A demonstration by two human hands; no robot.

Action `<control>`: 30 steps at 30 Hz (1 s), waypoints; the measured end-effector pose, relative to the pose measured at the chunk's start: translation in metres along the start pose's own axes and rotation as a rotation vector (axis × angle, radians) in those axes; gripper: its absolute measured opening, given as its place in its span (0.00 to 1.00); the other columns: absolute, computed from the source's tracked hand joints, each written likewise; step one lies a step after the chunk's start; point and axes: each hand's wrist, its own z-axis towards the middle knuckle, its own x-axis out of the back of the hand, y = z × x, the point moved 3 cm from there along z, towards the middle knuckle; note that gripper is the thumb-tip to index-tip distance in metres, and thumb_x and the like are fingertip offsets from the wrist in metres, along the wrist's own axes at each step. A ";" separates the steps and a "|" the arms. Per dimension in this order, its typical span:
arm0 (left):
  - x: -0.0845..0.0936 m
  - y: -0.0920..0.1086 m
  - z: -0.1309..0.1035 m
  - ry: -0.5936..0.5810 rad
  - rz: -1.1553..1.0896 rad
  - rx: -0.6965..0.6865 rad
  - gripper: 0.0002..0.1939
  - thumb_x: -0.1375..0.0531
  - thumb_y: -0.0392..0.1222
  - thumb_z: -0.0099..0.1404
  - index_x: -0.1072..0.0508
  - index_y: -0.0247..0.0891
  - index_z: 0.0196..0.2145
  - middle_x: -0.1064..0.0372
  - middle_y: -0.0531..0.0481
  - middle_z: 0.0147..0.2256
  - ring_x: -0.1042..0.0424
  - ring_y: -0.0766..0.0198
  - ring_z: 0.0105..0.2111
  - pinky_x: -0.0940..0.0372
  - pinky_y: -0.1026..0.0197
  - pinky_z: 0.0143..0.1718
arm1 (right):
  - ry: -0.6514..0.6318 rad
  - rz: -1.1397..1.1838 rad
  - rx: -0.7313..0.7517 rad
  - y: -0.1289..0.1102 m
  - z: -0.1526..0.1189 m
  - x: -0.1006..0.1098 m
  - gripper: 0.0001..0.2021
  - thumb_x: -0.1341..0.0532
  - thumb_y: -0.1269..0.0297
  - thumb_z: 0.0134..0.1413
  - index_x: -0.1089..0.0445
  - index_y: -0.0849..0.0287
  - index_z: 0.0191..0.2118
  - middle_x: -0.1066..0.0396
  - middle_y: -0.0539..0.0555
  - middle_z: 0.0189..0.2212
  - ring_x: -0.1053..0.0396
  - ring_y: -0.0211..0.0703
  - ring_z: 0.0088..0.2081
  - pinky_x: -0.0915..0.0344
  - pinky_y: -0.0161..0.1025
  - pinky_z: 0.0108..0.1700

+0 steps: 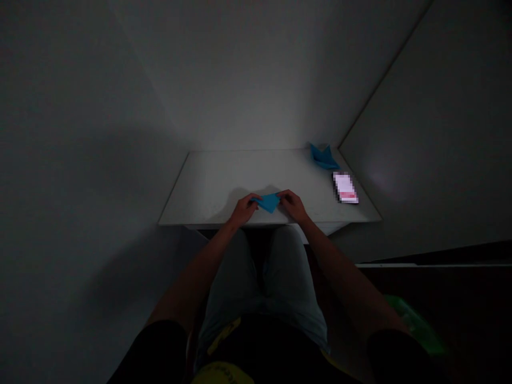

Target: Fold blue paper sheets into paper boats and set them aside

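A small folded piece of blue paper (268, 202) is held between my two hands, just above the near part of the white table. Its lower edge comes to a point toward me. My left hand (244, 208) pinches the left corner of the paper. On the other side, my right hand (293, 205) grips the right corner with thumb and fingers. A folded blue paper boat (323, 157) rests at the table's far right corner.
A phone with a lit, blurred screen (345, 188) lies on the right side of the white table (216, 181). Walls close in the table at the back, left and right. Something green (418, 322) is on the dark floor at lower right.
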 end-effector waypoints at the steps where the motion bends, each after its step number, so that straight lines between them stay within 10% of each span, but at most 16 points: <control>1: -0.002 -0.002 -0.002 -0.008 0.013 -0.010 0.12 0.41 0.37 0.69 0.20 0.40 0.48 0.20 0.49 0.40 0.21 0.62 0.38 0.26 0.59 0.44 | -0.001 -0.002 -0.011 0.004 -0.001 -0.002 0.15 0.43 0.49 0.66 0.27 0.53 0.44 0.24 0.52 0.36 0.25 0.46 0.37 0.26 0.46 0.46; 11: -0.014 -0.008 -0.002 0.336 0.020 0.043 0.22 0.31 0.42 0.66 0.30 0.41 0.55 0.22 0.46 0.47 0.21 0.60 0.42 0.27 0.59 0.42 | 0.067 -0.160 0.061 -0.008 -0.009 -0.004 0.14 0.38 0.47 0.64 0.28 0.54 0.41 0.24 0.57 0.42 0.28 0.45 0.35 0.27 0.43 0.39; 21: -0.024 0.008 -0.011 -0.006 0.121 -0.104 0.22 0.29 0.49 0.67 0.25 0.44 0.56 0.19 0.48 0.45 0.19 0.58 0.45 0.25 0.54 0.52 | -0.134 -0.303 -0.010 -0.015 -0.013 -0.016 0.19 0.35 0.42 0.65 0.26 0.51 0.48 0.18 0.52 0.41 0.23 0.45 0.36 0.30 0.41 0.39; 30: -0.025 0.002 -0.007 -0.035 0.159 -0.092 0.30 0.28 0.50 0.66 0.29 0.45 0.63 0.18 0.48 0.44 0.18 0.56 0.46 0.25 0.50 0.54 | -0.186 -0.288 0.017 -0.018 -0.013 -0.016 0.18 0.38 0.43 0.66 0.23 0.51 0.49 0.18 0.51 0.41 0.22 0.46 0.36 0.29 0.42 0.41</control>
